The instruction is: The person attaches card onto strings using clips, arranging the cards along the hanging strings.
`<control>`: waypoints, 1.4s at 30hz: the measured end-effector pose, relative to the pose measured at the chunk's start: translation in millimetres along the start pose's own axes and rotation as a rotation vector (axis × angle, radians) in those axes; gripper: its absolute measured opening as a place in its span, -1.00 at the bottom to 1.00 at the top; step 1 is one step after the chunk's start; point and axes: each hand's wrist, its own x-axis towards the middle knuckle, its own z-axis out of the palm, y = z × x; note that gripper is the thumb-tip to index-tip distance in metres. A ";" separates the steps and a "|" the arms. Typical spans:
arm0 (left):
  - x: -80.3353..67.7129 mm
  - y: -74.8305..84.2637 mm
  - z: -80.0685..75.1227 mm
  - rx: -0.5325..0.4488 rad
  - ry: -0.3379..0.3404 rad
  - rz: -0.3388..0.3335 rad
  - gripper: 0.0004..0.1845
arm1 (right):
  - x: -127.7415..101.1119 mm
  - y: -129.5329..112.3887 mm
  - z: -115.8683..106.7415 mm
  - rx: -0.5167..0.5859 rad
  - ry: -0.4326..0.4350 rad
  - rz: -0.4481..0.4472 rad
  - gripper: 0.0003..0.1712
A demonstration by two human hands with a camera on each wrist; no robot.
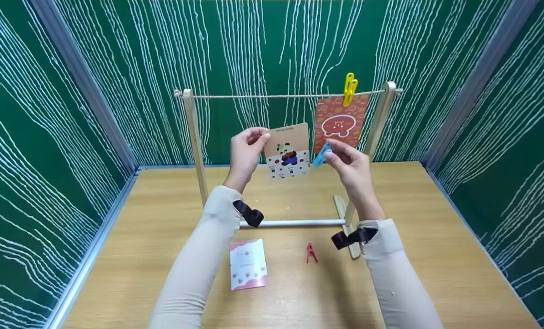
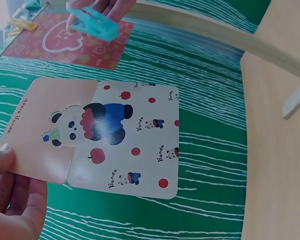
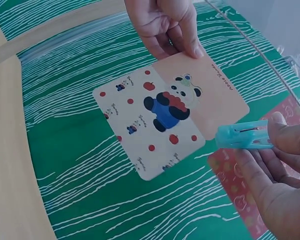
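My left hand [image 1: 248,153] pinches a panda card [image 1: 288,153] by its upper left edge, thumb in front. The card, peach above and white with red apples below, hangs upright below the rope [image 1: 253,96]. Between thumb and fingers, my right hand [image 1: 352,169] holds a light blue clothespin [image 1: 321,155], just right of the card. In the right wrist view the clothespin [image 3: 244,135] points toward the card [image 3: 165,115]. Behind my right hand, a red card with a bear face [image 1: 338,123] hangs from the rope under yellow clothespins [image 1: 350,89].
The rope runs between two wooden posts [image 1: 194,141], joined low down by a white bar [image 1: 299,223]. A pink and white card [image 1: 248,265] lies on the wooden table [image 1: 153,274]. To its right lies a red clothespin [image 1: 311,253]. Green walls with white lines surround the table.
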 end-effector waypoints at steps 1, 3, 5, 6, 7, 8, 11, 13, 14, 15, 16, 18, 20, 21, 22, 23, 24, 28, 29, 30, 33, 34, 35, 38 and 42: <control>0.4 1.9 0.8 0.000 0.003 0.002 -0.82 | 1.0 -1.9 1.1 -0.005 0.001 -0.002 -0.54; 1.6 5.4 2.5 0.000 0.009 0.010 -0.82 | 3.3 -5.4 3.3 -0.021 0.002 -0.009 -0.55; 3.1 9.1 3.7 -0.004 0.016 0.020 -0.81 | 5.8 -8.9 5.6 -0.027 -0.001 -0.021 -0.55; 4.2 11.0 4.3 -0.004 0.021 0.026 -0.81 | 6.9 -10.7 6.6 -0.030 -0.002 -0.028 -0.55; 5.3 13.0 4.7 -0.006 0.025 0.033 -0.81 | 8.1 -12.4 7.5 -0.030 -0.001 -0.035 -0.55; 6.6 15.0 5.1 -0.008 0.029 0.037 -0.81 | 9.3 -14.1 8.2 -0.032 -0.002 -0.042 -0.55; 10.2 21.4 5.8 -0.011 0.039 0.052 -0.81 | 12.4 -19.8 10.4 -0.029 -0.002 -0.059 -0.56; 12.4 25.8 6.3 -0.022 0.044 0.060 -0.81 | 14.5 -23.6 11.4 -0.037 0.000 -0.075 -0.56; 13.2 27.7 6.4 -0.023 0.047 0.061 -0.81 | 15.5 -25.6 11.8 -0.045 0.001 -0.085 -0.56; 14.0 29.7 6.6 -0.026 0.049 0.063 -0.81 | 16.5 -27.4 12.2 -0.054 0.007 -0.095 -0.57; 14.5 31.4 6.8 -0.028 0.052 0.066 -0.81 | 17.4 -29.3 12.7 -0.064 0.010 -0.106 -0.58; 15.5 34.6 7.4 -0.028 0.057 0.067 -0.81 | 19.0 -33.1 13.8 -0.074 0.012 -0.130 -0.58; 16.2 36.9 7.7 -0.023 0.062 0.064 -0.81 | 20.6 -37.1 15.3 -0.069 0.010 -0.152 -0.58; 16.8 38.2 8.2 -0.027 0.063 0.061 -0.81 | 21.2 -39.1 16.0 -0.063 0.010 -0.159 -0.59; 17.3 39.3 8.5 -0.028 0.066 0.057 -0.81 | 21.8 -41.4 16.8 -0.057 0.009 -0.167 -0.58; 17.7 40.4 8.8 -0.029 0.068 0.055 -0.81 | 22.6 -43.5 17.6 -0.048 0.008 -0.176 -0.58; 18.2 41.5 9.2 -0.031 0.070 0.054 -0.80 | 23.3 -45.7 18.2 -0.043 0.011 -0.183 -0.58; 20.0 44.9 10.7 -0.034 0.075 0.053 -0.80 | 26.5 -55.1 20.4 -0.029 0.027 -0.200 -0.58; 20.5 45.6 11.0 -0.037 0.076 0.054 -0.80 | 27.5 -57.7 21.0 -0.025 0.032 -0.203 -0.59; 20.8 46.3 11.3 -0.040 0.075 0.055 -0.79 | 28.3 -60.3 21.5 -0.022 0.038 -0.207 -0.59; 21.0 48.4 12.1 -0.045 0.075 0.054 -0.78 | 30.7 -67.5 23.1 -0.002 0.056 -0.216 -0.60; 20.9 49.2 12.2 -0.045 0.075 0.054 -0.78 | 31.6 -69.4 23.7 0.012 0.060 -0.216 -0.61; 21.0 49.7 12.3 -0.047 0.075 0.053 -0.78 | 32.3 -71.0 24.2 0.012 0.066 -0.221 -0.62; 21.1 51.4 12.4 -0.043 0.075 0.054 -0.77 | 33.7 -75.4 26.4 -0.004 0.081 -0.229 -0.63; 21.6 53.4 13.0 -0.035 0.075 0.067 -0.76 | 35.8 -79.7 29.6 -0.043 0.113 -0.251 -0.63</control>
